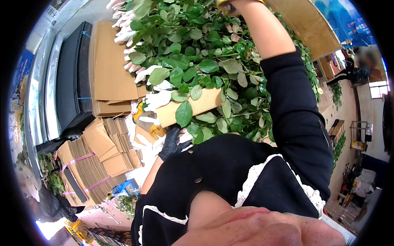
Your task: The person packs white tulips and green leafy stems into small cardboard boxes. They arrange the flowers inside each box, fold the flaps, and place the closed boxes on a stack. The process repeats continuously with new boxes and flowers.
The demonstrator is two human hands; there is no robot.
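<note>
In the head view, the left hand point(171, 143), in a black glove, is by the lower left corner of a corrugated cardboard strip point(201, 104); its fingers point rightward, and I cannot tell whether they pinch anything; the right hand point(231, 7), in a yellow and dark glove, is largely cut off by the top edge above the foliage, so its grip cannot be told either.

The strip lies aslant at the lower left of a broad heap of leafy stems point(193, 53), a few leaves overlapping it; pale wrapped heads point(124, 35) line the heap's left side; a yellow and grey glove point(156, 130) lies just beside the black-gloved hand; farther left are upright brown cardboard sheets point(113, 65), folded cartons point(80, 158) bound with pink straps point(78, 160), and tall black boxes point(70, 78); a blue box point(126, 187) is below them.
</note>
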